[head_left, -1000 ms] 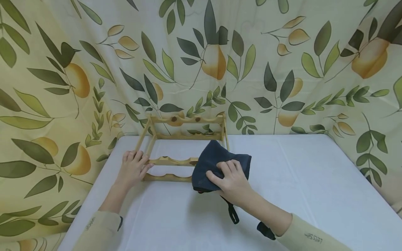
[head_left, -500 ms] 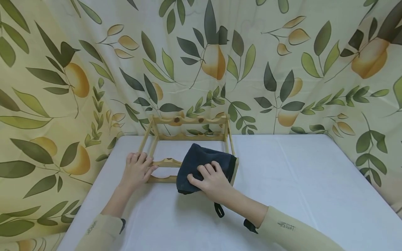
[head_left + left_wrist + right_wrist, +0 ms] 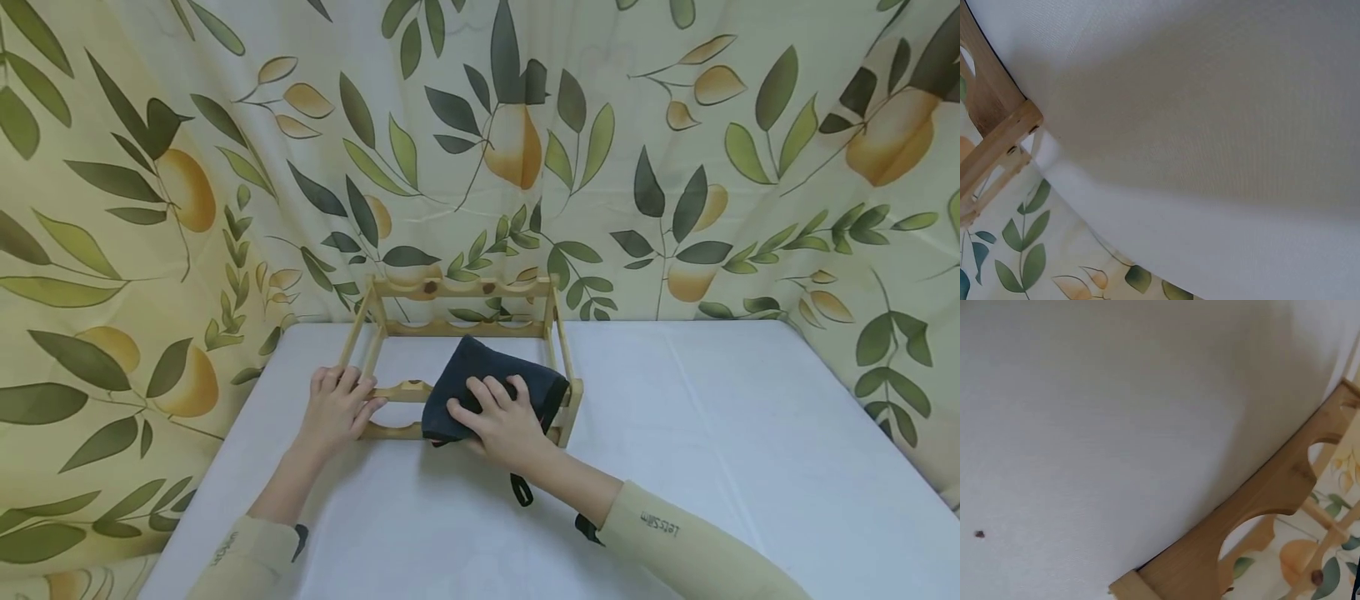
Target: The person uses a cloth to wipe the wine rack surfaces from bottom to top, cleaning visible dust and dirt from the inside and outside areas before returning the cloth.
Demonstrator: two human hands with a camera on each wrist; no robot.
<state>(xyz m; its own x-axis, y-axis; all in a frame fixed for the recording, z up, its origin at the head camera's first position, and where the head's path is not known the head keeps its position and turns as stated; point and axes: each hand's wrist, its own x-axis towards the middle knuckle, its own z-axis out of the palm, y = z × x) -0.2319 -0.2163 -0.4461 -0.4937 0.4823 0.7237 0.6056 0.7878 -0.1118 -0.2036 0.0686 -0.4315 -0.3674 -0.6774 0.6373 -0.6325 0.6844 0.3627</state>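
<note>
A wooden rack point(image 3: 462, 288) with scalloped crossbars stands toward the back of the table. My left hand point(image 3: 330, 412) grips its near left corner, with the fingers over the side and the thumb toward the front bar. Over the front bars on the right lies a folded dark navy cloth point(image 3: 465, 367) with black trim, covering that part of the rack. My right hand point(image 3: 506, 421) holds the cloth from above, its fingers bent and spread on it. A black loop point(image 3: 521, 490) hangs below. Both wrist views show part of the rack's wooden bars point(image 3: 999, 139) point(image 3: 1254, 503); neither shows a hand.
A white cloth covers the table point(image 3: 697, 433). Behind it and to the left hangs a curtain point(image 3: 600, 167) printed with leaves and yellow fruit. A small dark speck point(image 3: 979, 534) shows in the right wrist view.
My right hand and the navy cloth have moved left along the front bars, uncovering the rack's right end. The rack has shifted slightly right, my left hand moving with it.
</note>
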